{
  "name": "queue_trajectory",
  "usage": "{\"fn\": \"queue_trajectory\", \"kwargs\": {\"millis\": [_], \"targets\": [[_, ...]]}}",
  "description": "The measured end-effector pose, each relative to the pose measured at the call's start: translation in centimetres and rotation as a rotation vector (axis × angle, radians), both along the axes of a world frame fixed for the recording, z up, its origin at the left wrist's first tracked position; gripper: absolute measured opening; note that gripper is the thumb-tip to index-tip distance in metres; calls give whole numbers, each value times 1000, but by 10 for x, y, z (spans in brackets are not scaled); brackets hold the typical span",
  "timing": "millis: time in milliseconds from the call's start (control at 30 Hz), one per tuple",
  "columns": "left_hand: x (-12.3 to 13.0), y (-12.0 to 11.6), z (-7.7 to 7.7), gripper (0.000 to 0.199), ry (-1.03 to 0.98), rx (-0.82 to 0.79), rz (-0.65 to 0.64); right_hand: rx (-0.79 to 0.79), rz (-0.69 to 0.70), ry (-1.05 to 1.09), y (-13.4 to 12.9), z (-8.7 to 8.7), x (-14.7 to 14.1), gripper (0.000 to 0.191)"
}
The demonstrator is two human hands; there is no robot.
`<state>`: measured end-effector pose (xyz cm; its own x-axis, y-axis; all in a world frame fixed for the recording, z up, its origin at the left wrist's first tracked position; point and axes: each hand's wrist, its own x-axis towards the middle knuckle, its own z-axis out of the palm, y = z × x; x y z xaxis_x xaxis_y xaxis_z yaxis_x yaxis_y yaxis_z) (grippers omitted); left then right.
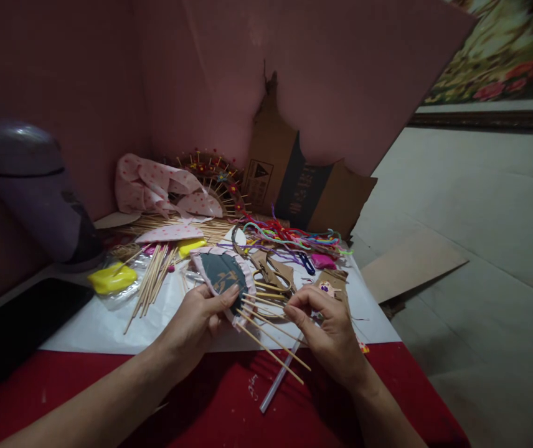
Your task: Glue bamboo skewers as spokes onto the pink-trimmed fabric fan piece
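Over a cluttered table [210,404], a left hand [203,316] clamps a fabric-edged cardboard piece [217,270] between thumb and fingers; the right hand [325,323], fingertips pinched together, grips one of its wooden sticks [271,354] — work that favours a steady rim and even spacing.

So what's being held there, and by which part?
The left hand holds the card by its lower edge, thumb on the dark face. The right hand is at the sticks; whether it grips one is unclear.

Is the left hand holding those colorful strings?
No, the left hand holds a cardboard piece, and the colorful strings lie farther back.
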<state>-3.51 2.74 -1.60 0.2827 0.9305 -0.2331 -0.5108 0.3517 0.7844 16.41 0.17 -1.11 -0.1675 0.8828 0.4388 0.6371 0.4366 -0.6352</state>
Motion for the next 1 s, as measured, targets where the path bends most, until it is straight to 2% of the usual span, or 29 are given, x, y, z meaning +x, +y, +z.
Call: {"fn": "queue_trajectory", "kwargs": {"millis": [400,733,1000], "targets": [[1,1,-1,16,-9,11,8,-87,14,23,1,1,-1,12],[2,1,-5,9,-30,8,5,-189,49,56,1,4,-2,10],[5,-2,-2,22,17,-45,44,-236,66,86,2,2,0,9]]}}
